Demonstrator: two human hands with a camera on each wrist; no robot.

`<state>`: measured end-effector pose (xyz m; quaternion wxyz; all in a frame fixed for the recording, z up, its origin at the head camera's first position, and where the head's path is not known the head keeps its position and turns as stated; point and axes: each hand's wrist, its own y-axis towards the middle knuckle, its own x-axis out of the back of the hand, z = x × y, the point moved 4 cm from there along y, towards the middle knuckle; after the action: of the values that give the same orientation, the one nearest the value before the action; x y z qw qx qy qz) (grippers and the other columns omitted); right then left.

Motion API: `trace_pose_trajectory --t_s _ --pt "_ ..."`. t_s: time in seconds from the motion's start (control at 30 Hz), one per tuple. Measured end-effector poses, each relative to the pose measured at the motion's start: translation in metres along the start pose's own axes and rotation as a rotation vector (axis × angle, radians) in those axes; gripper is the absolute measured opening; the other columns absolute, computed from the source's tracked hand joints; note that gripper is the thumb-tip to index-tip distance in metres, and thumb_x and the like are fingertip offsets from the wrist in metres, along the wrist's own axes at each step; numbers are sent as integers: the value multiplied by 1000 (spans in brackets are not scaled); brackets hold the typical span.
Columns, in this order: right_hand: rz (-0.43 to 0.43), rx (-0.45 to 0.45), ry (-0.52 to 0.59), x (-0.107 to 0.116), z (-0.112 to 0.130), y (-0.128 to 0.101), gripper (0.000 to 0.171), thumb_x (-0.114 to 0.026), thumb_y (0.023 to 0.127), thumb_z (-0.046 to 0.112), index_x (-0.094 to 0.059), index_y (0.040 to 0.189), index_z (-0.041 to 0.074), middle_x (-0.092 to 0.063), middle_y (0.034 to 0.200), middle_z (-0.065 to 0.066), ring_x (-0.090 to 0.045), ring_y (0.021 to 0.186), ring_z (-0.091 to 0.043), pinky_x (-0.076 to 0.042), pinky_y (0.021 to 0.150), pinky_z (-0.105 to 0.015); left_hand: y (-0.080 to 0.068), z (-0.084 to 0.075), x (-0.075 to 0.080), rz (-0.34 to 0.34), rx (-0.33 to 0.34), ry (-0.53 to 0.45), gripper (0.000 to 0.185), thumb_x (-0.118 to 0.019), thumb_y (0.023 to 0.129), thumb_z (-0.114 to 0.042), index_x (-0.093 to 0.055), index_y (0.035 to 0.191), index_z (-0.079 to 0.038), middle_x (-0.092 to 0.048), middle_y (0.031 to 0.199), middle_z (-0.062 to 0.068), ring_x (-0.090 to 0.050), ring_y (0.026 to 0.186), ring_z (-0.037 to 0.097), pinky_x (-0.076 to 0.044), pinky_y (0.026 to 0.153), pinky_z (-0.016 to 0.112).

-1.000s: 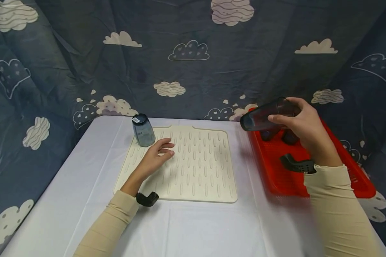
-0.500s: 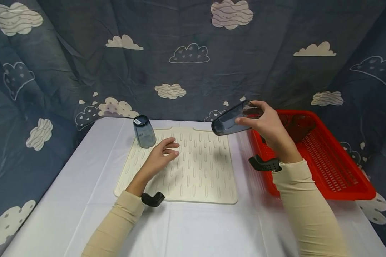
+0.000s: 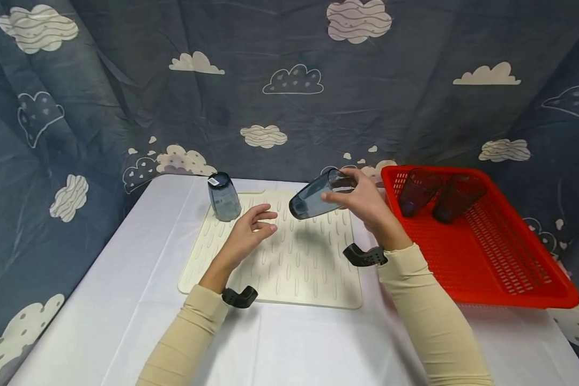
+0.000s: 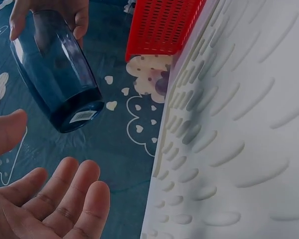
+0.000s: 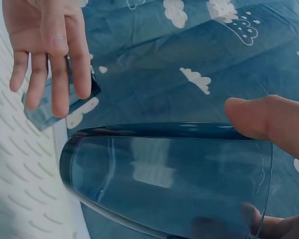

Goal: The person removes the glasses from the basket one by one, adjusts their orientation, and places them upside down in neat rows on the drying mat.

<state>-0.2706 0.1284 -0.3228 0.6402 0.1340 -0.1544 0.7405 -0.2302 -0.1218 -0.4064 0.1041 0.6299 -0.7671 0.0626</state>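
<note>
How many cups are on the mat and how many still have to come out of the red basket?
One cup stands upside down at the mat's far left corner. The right hand holds a second cup tilted above the mat, not set down yet; the left hand waits open beside it. Two more cups lie in the red basket.
</note>
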Motion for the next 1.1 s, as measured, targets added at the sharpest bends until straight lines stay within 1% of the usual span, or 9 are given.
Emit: trace_pose_trajectory --t_s 0.1,0.2,0.33,0.43,0.5,0.57,0.7,0.93,1.1 --pt "9 23 39 -5 -1 0 84 -75 85 16 -28 154 4 -46 145 -19 -54 125 -32 -51 100 -41 1 3 -1 13 -6 -32 63 -65 95 -13 -37 151 -10 -55 144 17 -59 121 33 -52 99 41" --pt "29 32 58 -9 -2 -2 84 -75 85 16 -28 154 5 -47 145 -19 -55 126 -33 -51 99 -40 4 5 -4 50 2 -87 67 -66 94 -12 -35 153 -10 -52 147 18 -59 120 31 -52 101 41" --pt "73 55 75 -16 -4 -3 83 -73 86 16 -27 154 5 -47 146 -20 -53 130 -36 -49 106 -49 9 8 -9 106 2 -181 67 -64 95 -9 -32 154 -8 -48 149 21 -64 115 22 -54 98 37" --pt "108 72 96 -20 -5 -4 81 -71 86 14 -27 154 4 -47 147 -21 -51 132 -37 -45 111 -51 11 9 -12 149 -17 -247 67 -62 95 -10 -30 155 -9 -47 148 25 -66 111 18 -57 92 32" --pt "135 77 119 -23 -7 -5 80 -71 86 13 -28 153 4 -47 147 -21 -51 132 -36 -46 109 -49 11 9 -13 171 -25 -281 68 -63 95 -13 -30 155 -11 -47 147 25 -67 109 18 -57 89 29" --pt "171 77 147 -26 -8 -6 79 -71 86 12 -29 152 4 -48 146 -20 -53 127 -33 -50 103 -42 10 9 -14 185 -31 -307 70 -65 95 -15 -30 155 -11 -47 146 25 -67 107 17 -57 89 29" --pt "233 91 185 -30 -10 -8 78 -69 86 11 -28 151 4 -47 145 -21 -55 119 -28 -51 92 -29 9 9 -16 182 -26 -348 70 -66 94 -12 -31 154 -9 -46 146 25 -68 103 14 -58 90 28" --pt "296 104 140 -30 -10 -11 77 -69 87 13 -27 151 4 -45 145 -22 -51 131 -36 -51 100 -36 5 6 -15 150 -12 -337 72 -75 89 -14 -38 150 -7 -49 141 22 -66 101 12 -58 93 31" --pt "332 95 129 -31 -13 -12 77 -67 88 12 -25 151 3 -46 145 -25 -53 126 -35 -52 94 -29 3 6 -11 140 0 -317 72 -75 88 -13 -39 150 -8 -48 144 21 -61 110 13 -58 90 27"
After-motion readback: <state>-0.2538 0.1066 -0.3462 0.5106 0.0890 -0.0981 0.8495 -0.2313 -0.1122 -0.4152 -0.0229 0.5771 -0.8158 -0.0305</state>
